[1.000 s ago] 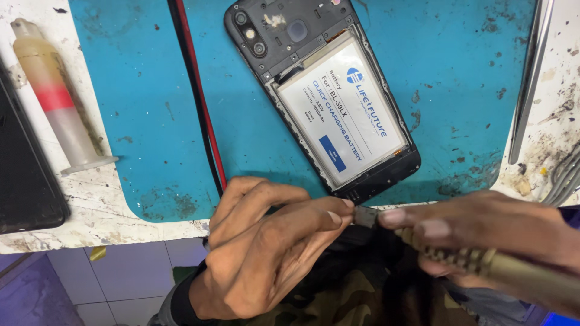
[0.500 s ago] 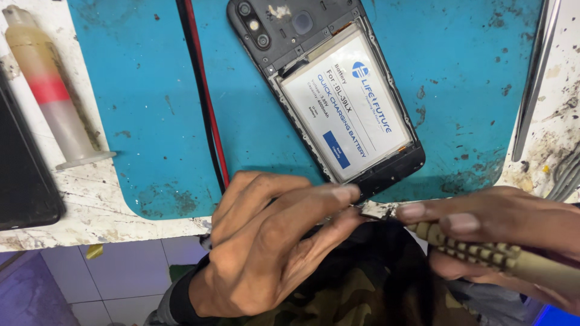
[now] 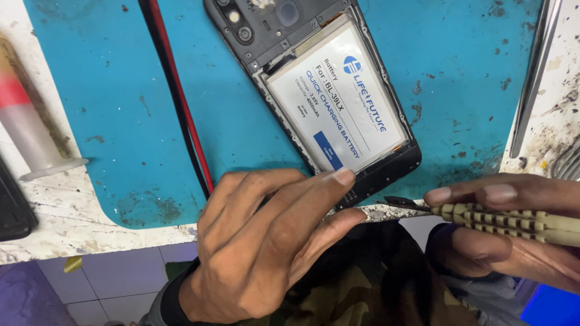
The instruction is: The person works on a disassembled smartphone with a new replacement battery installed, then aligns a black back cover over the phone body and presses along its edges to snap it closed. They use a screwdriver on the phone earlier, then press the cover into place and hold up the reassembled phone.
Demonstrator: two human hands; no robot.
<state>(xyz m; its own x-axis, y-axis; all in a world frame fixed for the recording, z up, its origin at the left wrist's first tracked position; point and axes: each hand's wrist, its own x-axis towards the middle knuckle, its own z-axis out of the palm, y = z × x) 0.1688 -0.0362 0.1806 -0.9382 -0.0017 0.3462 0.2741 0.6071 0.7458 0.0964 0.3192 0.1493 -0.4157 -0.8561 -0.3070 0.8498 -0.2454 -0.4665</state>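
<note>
An opened black phone (image 3: 266,36) lies tilted on a blue mat (image 3: 109,108), its back cover off and a white battery (image 3: 335,102) showing inside. My left hand (image 3: 266,241) is at the table's front edge, fingertips touching the phone's lower corner. My right hand (image 3: 507,223) grips a pale ribbed-handled screwdriver (image 3: 507,220), its dark tip pointing left toward the phone's bottom edge, close to my left fingertips.
A red and a black wire (image 3: 178,102) run down the mat left of the phone. A syringe-like tube (image 3: 30,127) lies at the left, a dark device (image 3: 12,211) below it. Metal tweezers (image 3: 534,72) rest on the stained white tabletop at right.
The phone and the table now look larger and sit higher in view. My hands have stayed at the front edge, and the screwdriver tip has drawn slightly away from my left fingers.
</note>
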